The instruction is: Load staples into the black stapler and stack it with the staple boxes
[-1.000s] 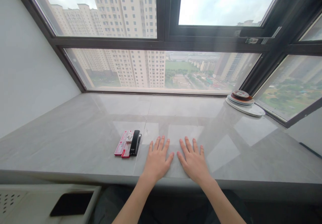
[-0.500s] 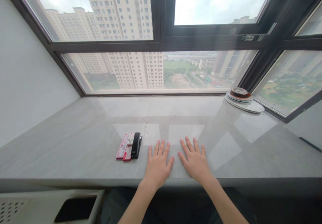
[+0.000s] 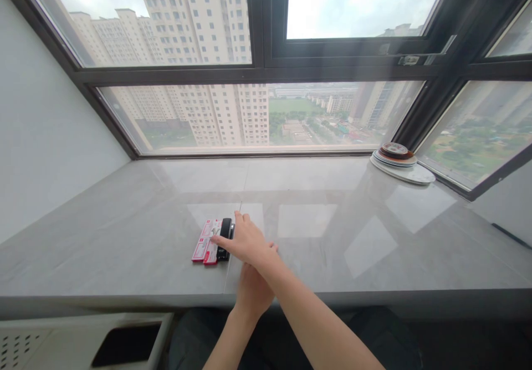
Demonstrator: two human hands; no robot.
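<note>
A black stapler (image 3: 224, 242) lies lengthwise on the grey stone-look counter, against small flat red-and-white boxes (image 3: 201, 248) on its left. My right hand (image 3: 245, 237) reaches across to the left over it, thumb spread above the stapler and boxes, fingers stretched past the stapler's right side. Whether it touches the stapler I cannot tell. My left hand (image 3: 249, 289) stays at the counter's front edge beneath my right wrist. Most of it is covered; its showing fingertips look stretched out on the surface.
A stack of plates or round trays (image 3: 399, 162) sits in the back right corner by the windows (image 3: 324, 115). The counter (image 3: 124, 220) ends at a front edge near my lap. Below left is a pale perforated container (image 3: 54, 342) with a dark opening.
My right hand has left its flat spot on the counter and crossed leftward over my left hand to the stapler. The left hand, stapler and boxes stay about where they were.
</note>
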